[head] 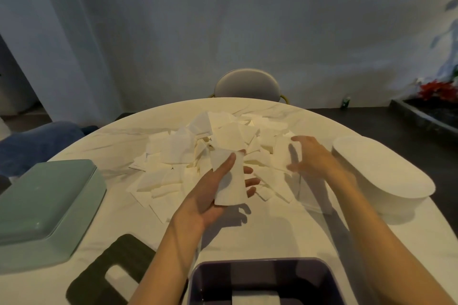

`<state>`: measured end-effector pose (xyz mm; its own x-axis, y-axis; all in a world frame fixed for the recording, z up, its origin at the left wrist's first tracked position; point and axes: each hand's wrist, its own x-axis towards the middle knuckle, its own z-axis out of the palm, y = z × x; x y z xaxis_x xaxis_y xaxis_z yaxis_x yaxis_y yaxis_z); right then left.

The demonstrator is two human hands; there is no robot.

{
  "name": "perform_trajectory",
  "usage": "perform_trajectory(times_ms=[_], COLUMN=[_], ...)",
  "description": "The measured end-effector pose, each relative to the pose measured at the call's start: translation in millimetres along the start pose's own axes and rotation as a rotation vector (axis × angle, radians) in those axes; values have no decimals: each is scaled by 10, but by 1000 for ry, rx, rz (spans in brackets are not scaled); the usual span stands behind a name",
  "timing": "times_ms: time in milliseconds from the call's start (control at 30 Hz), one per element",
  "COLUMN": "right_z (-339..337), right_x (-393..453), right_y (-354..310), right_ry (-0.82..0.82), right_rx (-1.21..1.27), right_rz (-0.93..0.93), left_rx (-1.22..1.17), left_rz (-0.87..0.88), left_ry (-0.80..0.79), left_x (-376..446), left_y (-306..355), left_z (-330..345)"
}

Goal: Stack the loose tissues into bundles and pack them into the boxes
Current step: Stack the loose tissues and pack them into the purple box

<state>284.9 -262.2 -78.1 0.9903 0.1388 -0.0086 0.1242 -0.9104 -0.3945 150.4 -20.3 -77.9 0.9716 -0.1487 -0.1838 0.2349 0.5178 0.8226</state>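
Dozens of loose tissues point(218, 146) lie heaped across the middle of the round table point(119, 131), so the gathering step looks barely begun. The left hand point(218, 193) is palm-up just in front of the heap, thumb pressed on top and fingers curled beneath a small bundle point(229, 181) of folded tissues. The right hand point(307, 156) hovers at the heap's right edge, fingers spread and relaxed, gripping nothing as far as I can tell; it is slightly blurred.

Three boxes wait around the pile. A purple box point(267, 280) stands open at the near edge with a white wad that may be tissues already lying in its bottom. A green box point(47, 205) sits to the left with its top on, and a white oval box point(381, 171) to the right. A dark slotted lid point(111, 270) lies flat beside the purple box.

By my reckoning, the next move is for the free hand to pinch another sheet from the heap and lay it squarely on the bundle, edges matched, until the stack is thick enough to pack.
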Motion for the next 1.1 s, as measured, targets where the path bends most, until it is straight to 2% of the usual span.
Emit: perform_trajectory(times_ms=[100, 233, 333, 433, 633, 700, 833, 1000, 1100], right_z=[146, 161, 102, -17, -222, -247, -216, -292, -266], right_x=[39, 10, -9, -6, -137, -137, -103, -69, -30], right_y=[105, 96, 70, 36, -25, -22, -49, 79, 76], right_ry=[-78, 9, 9, -44, -242, -230, -111, -232, -162], right_rx=[-14, -13, -69, -26, 38, 111, 87, 135, 121], right_rz=[-44, -45, -43, -32, -146, -161, -225, -329, -353], left_rx=[5, -55, -65, -67, -73, -65, -41, -44, -44], left_rz=[7, 8, 1, -14, -40, -44, -48, -33, -32], left_ry=[51, 79, 96, 99, 107, 117, 121, 122, 130], left_x=[15, 7, 8, 24, 28, 23, 11, -40, -53], left_y=[-13, 25, 42, 55, 72, 79, 94, 137, 143], left_z=[5, 14, 14, -8, -40, -48, -50, -20, 2])
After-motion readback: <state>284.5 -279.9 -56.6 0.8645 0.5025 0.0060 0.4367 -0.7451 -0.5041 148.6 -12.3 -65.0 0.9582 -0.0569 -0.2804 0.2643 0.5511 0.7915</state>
